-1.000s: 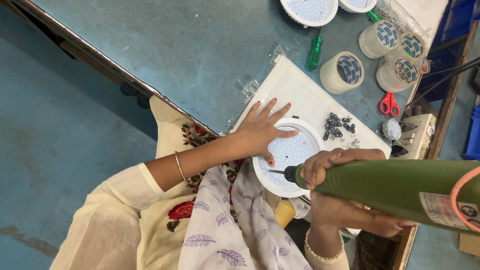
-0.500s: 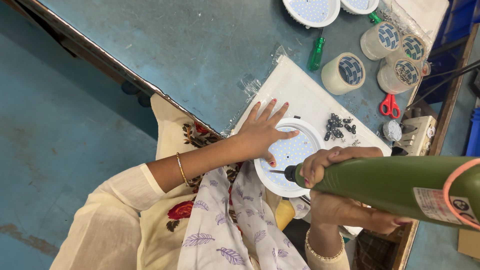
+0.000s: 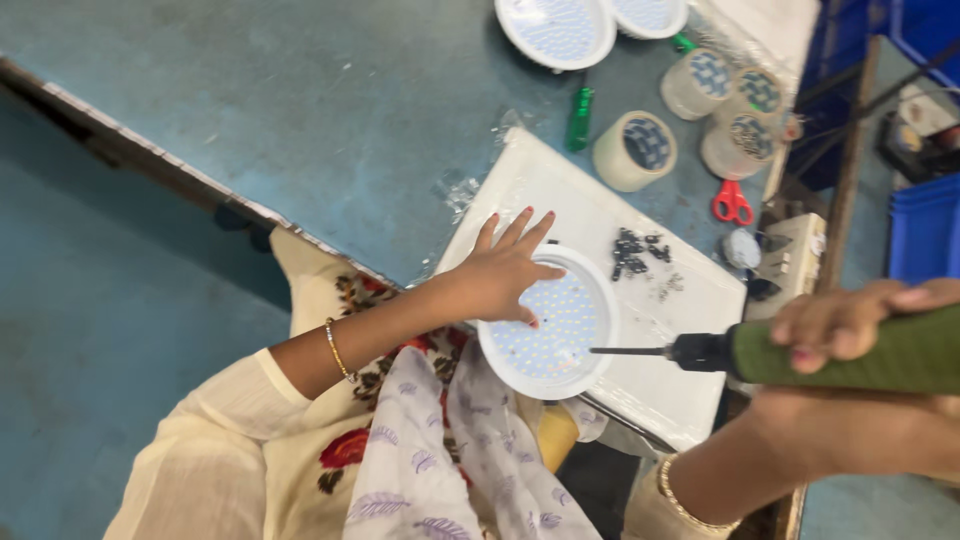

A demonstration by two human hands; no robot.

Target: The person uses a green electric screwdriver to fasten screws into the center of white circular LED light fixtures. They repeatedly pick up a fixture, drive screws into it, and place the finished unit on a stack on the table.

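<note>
the left hand (image 3: 503,268) lies flat, fingers spread, on the near-left rim of a round white lamp (image 3: 553,325), pressing it onto a white board (image 3: 640,215) on the blue table (image 3: 300,100). the palm hides part of the lamp's rim. the right hand (image 3: 850,322) is wrapped around a green driver (image 3: 860,352), whose thin bit points left, its tip over the lamp's right edge; whether the tip touches cannot be told. the driver's rear end is cut off by the right edge of the frame. a small heap of dark screws (image 3: 634,252) lies on the board just beyond the lamp. farther off stand tape rolls (image 3: 634,150), red scissors (image 3: 732,203) and a green tool (image 3: 579,118). two more lamps (image 3: 556,28) are cut off at the top edge.
</note>
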